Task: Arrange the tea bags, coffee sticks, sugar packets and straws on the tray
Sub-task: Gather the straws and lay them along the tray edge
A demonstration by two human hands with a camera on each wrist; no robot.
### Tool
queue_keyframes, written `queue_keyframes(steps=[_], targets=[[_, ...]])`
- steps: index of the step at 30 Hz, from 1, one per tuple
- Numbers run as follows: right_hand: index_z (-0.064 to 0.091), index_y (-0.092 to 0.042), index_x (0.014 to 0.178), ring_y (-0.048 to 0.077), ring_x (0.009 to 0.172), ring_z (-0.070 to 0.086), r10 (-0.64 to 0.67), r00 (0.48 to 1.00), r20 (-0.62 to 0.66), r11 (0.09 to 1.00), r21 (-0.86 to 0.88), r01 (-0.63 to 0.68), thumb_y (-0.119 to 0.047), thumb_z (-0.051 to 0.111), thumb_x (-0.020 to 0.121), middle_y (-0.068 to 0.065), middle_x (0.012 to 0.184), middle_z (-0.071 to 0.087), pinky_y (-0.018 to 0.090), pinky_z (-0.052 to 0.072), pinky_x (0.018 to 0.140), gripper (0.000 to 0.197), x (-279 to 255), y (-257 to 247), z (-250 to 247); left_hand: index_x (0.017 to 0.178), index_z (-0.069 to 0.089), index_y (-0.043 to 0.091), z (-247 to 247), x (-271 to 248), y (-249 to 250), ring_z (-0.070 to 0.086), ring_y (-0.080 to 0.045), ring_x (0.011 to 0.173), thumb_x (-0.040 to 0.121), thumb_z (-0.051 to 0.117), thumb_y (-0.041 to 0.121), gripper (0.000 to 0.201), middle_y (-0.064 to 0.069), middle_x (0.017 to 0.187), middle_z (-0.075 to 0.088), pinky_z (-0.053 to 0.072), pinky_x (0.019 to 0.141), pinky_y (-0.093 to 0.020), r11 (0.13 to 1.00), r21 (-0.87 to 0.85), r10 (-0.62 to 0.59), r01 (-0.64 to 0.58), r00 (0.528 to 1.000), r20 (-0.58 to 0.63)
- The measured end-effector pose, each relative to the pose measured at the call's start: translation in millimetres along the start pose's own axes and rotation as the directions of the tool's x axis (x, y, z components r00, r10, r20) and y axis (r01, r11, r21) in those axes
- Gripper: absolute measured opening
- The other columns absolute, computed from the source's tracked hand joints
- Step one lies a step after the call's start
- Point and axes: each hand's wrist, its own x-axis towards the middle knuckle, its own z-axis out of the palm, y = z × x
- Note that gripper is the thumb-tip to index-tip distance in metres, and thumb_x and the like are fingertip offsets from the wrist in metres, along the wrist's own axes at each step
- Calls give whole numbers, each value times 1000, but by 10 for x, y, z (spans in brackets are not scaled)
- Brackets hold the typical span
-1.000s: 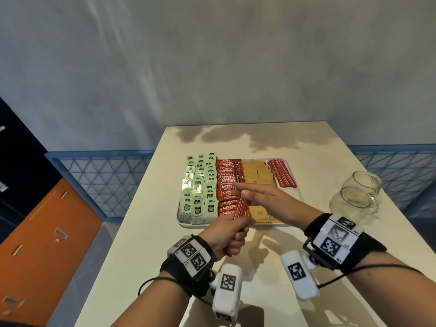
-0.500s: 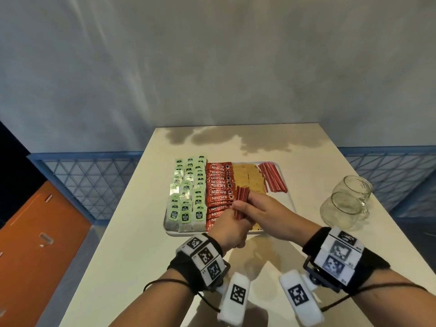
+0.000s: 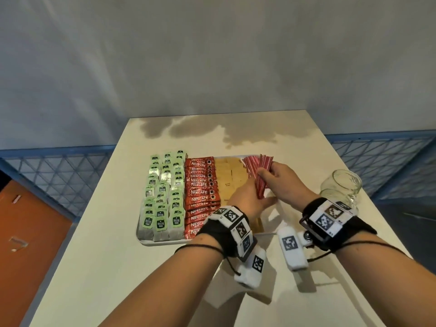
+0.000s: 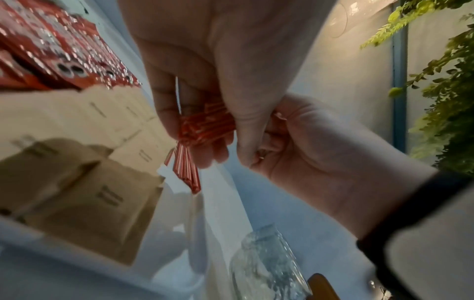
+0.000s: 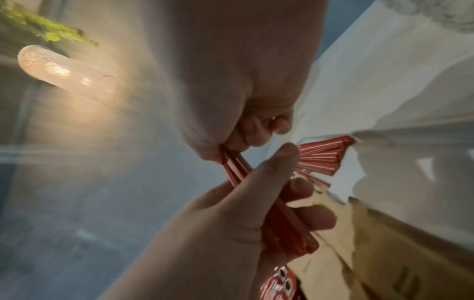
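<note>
A white tray (image 3: 151, 241) holds green tea bags (image 3: 165, 192) at its left, then red coffee sticks (image 3: 200, 192), brown sugar packets (image 3: 227, 178) and, at the far right, red striped straws (image 3: 250, 166). Over the tray's right part, both hands hold one bundle of straws (image 3: 262, 182). My left hand (image 3: 252, 197) wraps the bundle's lower half (image 4: 205, 125) with curled fingers. My right hand (image 3: 269, 174) pinches the bundle near its top (image 5: 231, 162). The laid straws (image 5: 320, 160) fan out just beyond the fingers.
Two clear glass jars (image 3: 339, 187) stand on the white table (image 3: 99, 256) right of the tray, close to my right wrist. A blue mesh railing (image 3: 59, 173) runs behind the table on both sides. A grey wall rises at the back.
Both hands have carried the straw bundle from over the coffee sticks and sugar packets to the tray's far right, beside the laid straws. My right hand now grips the bundle too.
</note>
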Motion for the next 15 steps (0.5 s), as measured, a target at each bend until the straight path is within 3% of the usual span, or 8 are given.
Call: queue_keyframes(steps=[3,6,7,9,12,15], targets=[[59,-7,92,29,77,59,68,997,25,979,-197,-61,-31,46,101,8,80,63,37,41,66,28,70,241,-37,135,44,22,184,74,-105,57,-21,116,83,71,43,62,0,127,59,45,97,-40,967,256,21,-21,1000,5],[58,-9,94,26,79,58,115,989,90,962,-259,-89,-30,45,102,6,82,62,32,39,65,25,76,405,1,153,21,21,266,80,-211,20,-26,148,87,64,47,83,-2,157,31,11,120,-53,905,425,-17,-7,998,53],[60,-9,98,27,81,60,118,986,120,963,-257,-84,-30,45,101,8,87,65,33,43,67,26,80,432,25,156,12,19,276,76,-217,5,-26,151,89,61,49,88,-2,163,17,-1,120,-55,889,458,-29,-15,996,88],[61,-8,103,27,84,64,131,971,199,963,-256,-78,-30,45,101,11,94,68,35,50,74,27,105,477,68,157,-1,18,320,85,-236,-11,-28,150,91,54,54,93,-1,165,0,-13,117,-58,855,516,-26,-53,989,145],[63,-7,106,26,85,67,155,950,271,963,-257,-84,-31,45,102,12,96,70,38,55,81,30,160,511,95,156,-7,16,359,104,-301,-18,-29,149,92,48,58,94,-3,165,-7,-18,113,-62,814,572,-22,-96,981,195],[62,-6,106,25,83,67,167,937,307,965,-244,-92,-29,45,102,12,97,70,33,54,76,28,182,538,112,154,-12,12,370,116,-344,-20,-29,148,93,46,56,95,-5,164,-11,-23,110,-62,781,615,-15,-110,981,194]])
